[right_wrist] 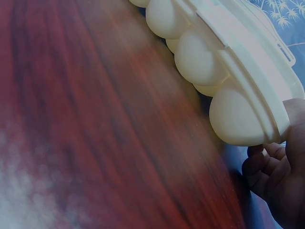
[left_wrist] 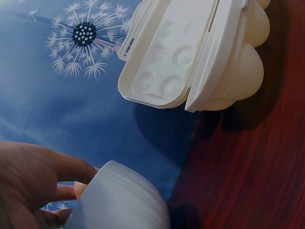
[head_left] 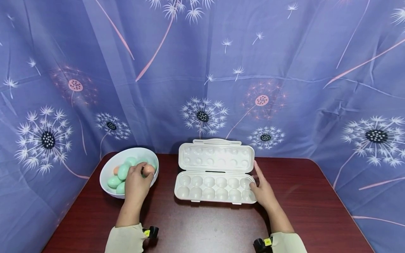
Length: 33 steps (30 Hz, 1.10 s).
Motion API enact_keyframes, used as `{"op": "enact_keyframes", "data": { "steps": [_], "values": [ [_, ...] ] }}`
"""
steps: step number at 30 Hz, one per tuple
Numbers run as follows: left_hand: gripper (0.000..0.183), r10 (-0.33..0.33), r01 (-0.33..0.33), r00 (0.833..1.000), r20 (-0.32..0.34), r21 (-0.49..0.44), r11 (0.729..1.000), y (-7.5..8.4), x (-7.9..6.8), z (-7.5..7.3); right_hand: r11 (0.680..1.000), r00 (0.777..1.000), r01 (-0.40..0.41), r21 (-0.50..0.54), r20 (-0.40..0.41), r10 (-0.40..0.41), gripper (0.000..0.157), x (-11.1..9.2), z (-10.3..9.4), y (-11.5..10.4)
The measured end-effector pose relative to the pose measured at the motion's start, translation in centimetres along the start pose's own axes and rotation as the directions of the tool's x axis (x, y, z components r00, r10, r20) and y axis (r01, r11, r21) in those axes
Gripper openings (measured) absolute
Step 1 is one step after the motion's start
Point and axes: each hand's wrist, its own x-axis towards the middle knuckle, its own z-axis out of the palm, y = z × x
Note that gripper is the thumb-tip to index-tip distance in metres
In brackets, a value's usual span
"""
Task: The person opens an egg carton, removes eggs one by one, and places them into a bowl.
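Note:
My left hand (head_left: pixel 138 182) reaches into the white bowl (head_left: pixel 105 172) and pinches a brown egg (head_left: pixel 148 170) near its right inner side. In the left wrist view, the bowl wall partly hides this egg (left_wrist: pixel 79 190) and the fingertips. Several pale green eggs (head_left: pixel 123 171) and another brown egg (head_left: pixel 116 170) lie in the bowl. The white egg carton (head_left: pixel 202 200) stands with its lid (head_left: pixel 216 158) tipped back, and its cups hold no eggs. My right hand (head_left: pixel 265 191) grips the carton's right end, thumb over the rim, index finger stretched along the lid's side.
Both the bowl and the carton stand on a dark red wooden table (head_left: pixel 202 225), toward its back edge. A blue curtain (head_left: pixel 303 116) with dandelion prints hangs behind and at both sides. Black wrist cameras (head_left: pixel 153 232) sit at the sleeve cuffs.

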Motion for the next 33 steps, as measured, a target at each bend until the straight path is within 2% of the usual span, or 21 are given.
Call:
{"op": "enact_keyframes", "data": {
  "steps": [7,22,33],
  "values": [
    [0.044,-0.017,0.017,0.999,0.027,0.001,1.000,0.13,0.07,-0.19,1.000,1.000,-0.002,-0.005,0.000,0.002,0.093,0.02,-0.04,-0.07],
    [0.049,0.005,-0.007,0.995,0.097,0.018,1.000,0.07,0.05,-0.49,1.000,1.000,-0.004,0.009,0.000,0.004,0.092,0.04,0.04,0.14],
    [0.051,-0.012,0.011,0.996,0.084,0.014,1.000,0.01,-0.13,-0.29,1.000,1.000,0.002,0.012,-0.009,-0.001,0.092,-0.03,0.07,0.06]
  ]
}}
